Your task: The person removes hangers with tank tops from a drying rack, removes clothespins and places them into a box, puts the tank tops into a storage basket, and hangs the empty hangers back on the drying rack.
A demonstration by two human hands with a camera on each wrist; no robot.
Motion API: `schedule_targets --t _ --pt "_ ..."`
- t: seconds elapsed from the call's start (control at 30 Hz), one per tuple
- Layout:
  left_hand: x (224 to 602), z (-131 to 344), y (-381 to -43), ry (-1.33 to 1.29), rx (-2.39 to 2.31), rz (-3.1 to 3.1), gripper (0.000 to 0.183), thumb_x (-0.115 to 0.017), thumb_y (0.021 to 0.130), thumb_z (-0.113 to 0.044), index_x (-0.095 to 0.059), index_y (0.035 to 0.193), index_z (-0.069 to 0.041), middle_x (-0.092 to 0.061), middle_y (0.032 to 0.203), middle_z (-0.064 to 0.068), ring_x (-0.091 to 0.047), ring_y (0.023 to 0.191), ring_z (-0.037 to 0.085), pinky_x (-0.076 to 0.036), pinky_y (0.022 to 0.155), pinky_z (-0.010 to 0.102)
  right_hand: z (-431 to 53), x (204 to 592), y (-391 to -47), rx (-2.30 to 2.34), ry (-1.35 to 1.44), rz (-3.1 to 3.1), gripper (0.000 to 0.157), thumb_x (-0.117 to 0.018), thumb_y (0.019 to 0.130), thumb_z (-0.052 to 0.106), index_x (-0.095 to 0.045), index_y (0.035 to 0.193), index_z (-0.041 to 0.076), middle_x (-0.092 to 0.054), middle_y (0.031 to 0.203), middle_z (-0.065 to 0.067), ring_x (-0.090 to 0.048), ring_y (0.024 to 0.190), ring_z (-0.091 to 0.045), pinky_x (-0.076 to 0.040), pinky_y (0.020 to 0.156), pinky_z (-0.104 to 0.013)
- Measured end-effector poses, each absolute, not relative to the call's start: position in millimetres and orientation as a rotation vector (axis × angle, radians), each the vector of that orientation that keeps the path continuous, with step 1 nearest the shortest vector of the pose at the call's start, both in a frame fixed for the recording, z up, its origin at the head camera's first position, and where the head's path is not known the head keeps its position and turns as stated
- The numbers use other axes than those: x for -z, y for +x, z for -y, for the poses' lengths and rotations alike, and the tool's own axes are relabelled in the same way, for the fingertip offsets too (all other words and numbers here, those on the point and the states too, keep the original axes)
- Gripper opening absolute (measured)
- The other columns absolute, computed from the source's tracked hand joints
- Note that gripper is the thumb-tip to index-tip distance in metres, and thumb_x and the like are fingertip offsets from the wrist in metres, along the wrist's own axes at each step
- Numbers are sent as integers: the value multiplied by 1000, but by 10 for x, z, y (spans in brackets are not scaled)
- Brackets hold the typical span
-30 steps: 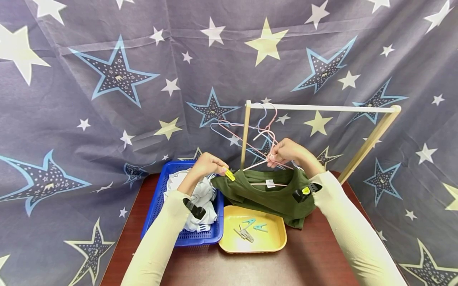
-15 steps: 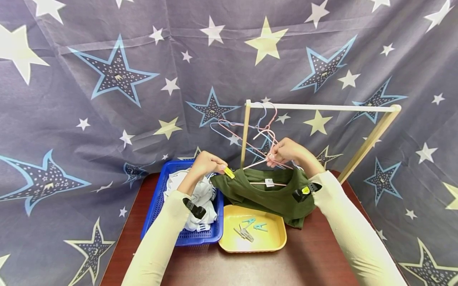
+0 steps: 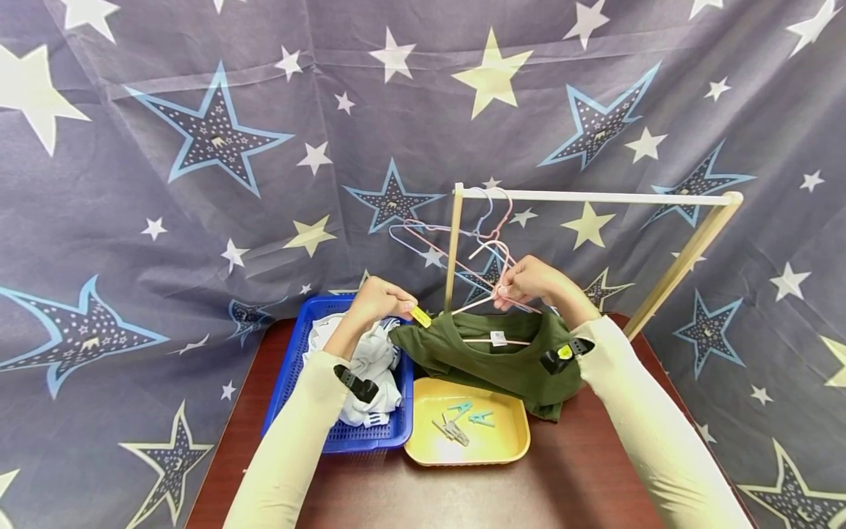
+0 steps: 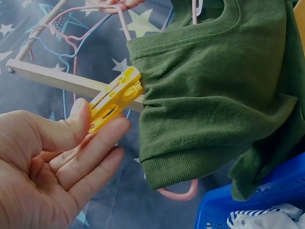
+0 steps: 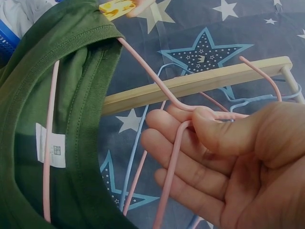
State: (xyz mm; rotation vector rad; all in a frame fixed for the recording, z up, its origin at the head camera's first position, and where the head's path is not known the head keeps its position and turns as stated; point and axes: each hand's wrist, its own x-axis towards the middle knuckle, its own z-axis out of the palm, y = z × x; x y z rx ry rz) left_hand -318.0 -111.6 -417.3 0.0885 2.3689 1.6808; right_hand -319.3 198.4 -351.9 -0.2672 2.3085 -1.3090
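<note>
Basket [image 3: 365, 444] left of tray [image 3: 496, 450], clothespins [image 3: 457, 433] in tray, shirt [image 3: 476, 360] on hanger [image 5: 172, 167] behind tray

"What sort of place is this?"
"A draped laundry corner: star-print curtain [image 3: 410, 125] behind a table [image 3: 562, 477], clothes rack [image 3: 595, 196], blue basket [image 3: 362, 446] of garments [image 3: 380, 364]."
"Someone's home?"
"Can't tell."

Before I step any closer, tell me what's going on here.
A person's right hand holds a pink hanger bearing a green shirt, not on the rack. The left hand pinches a yellow clothespin at one sleeve; whether it's clipped, I can't tell. More clothespins lie in a yellow tray, white clothes in a blue basket.
</note>
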Motion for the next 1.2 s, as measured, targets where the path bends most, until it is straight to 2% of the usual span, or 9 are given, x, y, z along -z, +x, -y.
schedule_targets --t 0.2,0.47,0.6,0.83,1.07,1.2 --pt "4150 1127 -3163 97 -1731 -2347 16 -76 86 3 -77 101 9 -77 96 21 -78 75 28 -63 74 33 -1982 3504 -3190 1315 -236 -2343 17 -57 97 -6 -68 102 -19 -78 86 -17 -77 76 -20 -62 84 -39" --pt "4093 1076 -3109 158 -1688 -2382 15 -76 86 2 -78 100 7 -78 95 21 -75 65 16 -63 76 34 -2014 3475 -3174 1316 -220 -2365 19 -58 98 -4 -68 105 -19 -78 87 -18 -76 73 -18 -63 77 -32" --pt "4080 1012 -3064 177 -1646 -2388 14 -76 86 2 -78 99 6 -78 94 20 -75 66 17 -63 78 36 -2027 3472 -3172 1321 -220 -2371 18 -59 97 -4 -68 105 -19 -78 89 -19 -76 75 -19 -62 80 -35" --pt "4172 887 -3012 235 -1593 -2391 13 -76 84 3 -79 97 6 -78 88 19 -75 65 18 -63 75 35 -2052 3465 -3174 1298 -206 -2402 16 -62 96 -3 -69 100 -16 -79 87 -13 -77 76 -16 -58 72 -28" --pt "4279 763 -2956 265 -1479 -2445 11 -78 84 -4 -81 95 -1 -78 81 14 -77 68 18 -62 80 32 -2043 3458 -3188 1344 -198 -2386 14 -60 95 -7 -67 98 -19 -78 90 -19 -77 76 -20 -62 79 -33" --pt "4325 693 -2920 281 -1440 -2460 11 -79 83 -5 -82 94 -4 -78 76 11 -77 68 18 -61 83 30 -2045 3459 -3207 1345 -203 -2387 14 -60 95 -7 -66 97 -20 -78 90 -19 -77 76 -20 -62 74 -29"
